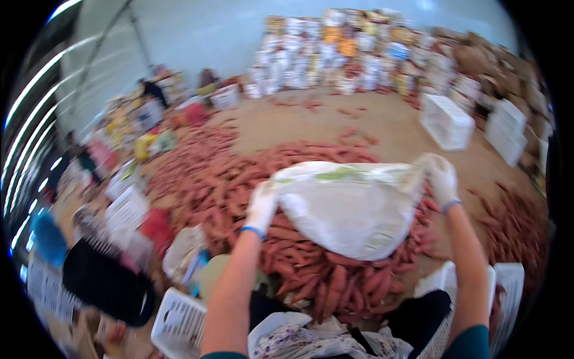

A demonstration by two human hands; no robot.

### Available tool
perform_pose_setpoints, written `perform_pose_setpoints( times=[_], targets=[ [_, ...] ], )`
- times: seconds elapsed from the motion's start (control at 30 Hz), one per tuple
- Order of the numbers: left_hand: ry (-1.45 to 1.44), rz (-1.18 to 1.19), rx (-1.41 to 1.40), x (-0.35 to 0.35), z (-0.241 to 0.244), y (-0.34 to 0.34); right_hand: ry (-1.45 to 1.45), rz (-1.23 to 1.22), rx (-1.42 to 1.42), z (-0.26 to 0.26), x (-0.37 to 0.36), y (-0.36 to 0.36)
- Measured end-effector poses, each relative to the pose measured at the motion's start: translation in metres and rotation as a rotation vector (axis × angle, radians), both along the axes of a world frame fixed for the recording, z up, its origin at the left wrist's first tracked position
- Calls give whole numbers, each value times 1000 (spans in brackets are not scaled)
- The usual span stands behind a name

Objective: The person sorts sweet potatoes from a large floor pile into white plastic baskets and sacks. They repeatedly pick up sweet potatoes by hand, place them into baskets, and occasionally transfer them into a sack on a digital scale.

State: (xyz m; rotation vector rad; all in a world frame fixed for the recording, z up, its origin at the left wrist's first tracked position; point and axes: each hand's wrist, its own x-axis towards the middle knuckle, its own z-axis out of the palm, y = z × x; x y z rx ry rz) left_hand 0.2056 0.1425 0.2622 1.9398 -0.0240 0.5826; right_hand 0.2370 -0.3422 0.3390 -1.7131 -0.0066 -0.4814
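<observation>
A white woven plastic sack point(350, 211) with green print is stretched between my two gloved hands. My left hand point(264, 204) grips its left corner, and my right hand point(440, 177) grips the bunched right corner. The sack hangs in front of me over a wide heap of reddish sweet potatoes point(314, 278), hiding part of it. Whether anything is inside the sack I cannot tell. Both hands wear white gloves with blue cuffs.
White plastic crates point(179, 321) stand beside my knees, with another crate point(448, 123) farther off at right. Stacked filled sacks point(291, 58) line the back wall. A second sweet potato heap point(515, 224) lies at right. People point(154, 92) are at the left among sacks.
</observation>
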Motion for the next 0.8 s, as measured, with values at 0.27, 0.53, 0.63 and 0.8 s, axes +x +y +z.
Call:
perform_pose_setpoints(
  times=[0.27, 0.53, 0.63, 0.8],
  targets=[
    [-21, 263, 250, -21, 21, -15, -253, -109, -33, -62, 37, -83],
    [74, 297, -12, -49, 32, -24, -200, -218, -371, -48, 24, -114],
    [0, 373, -124, -57, 8, -16, -412, -437, -517, -9, 0, -87],
    [116, 386, -415, -69, -38, -33, -549, -221, -774, 46, -43, 0]
  ],
)
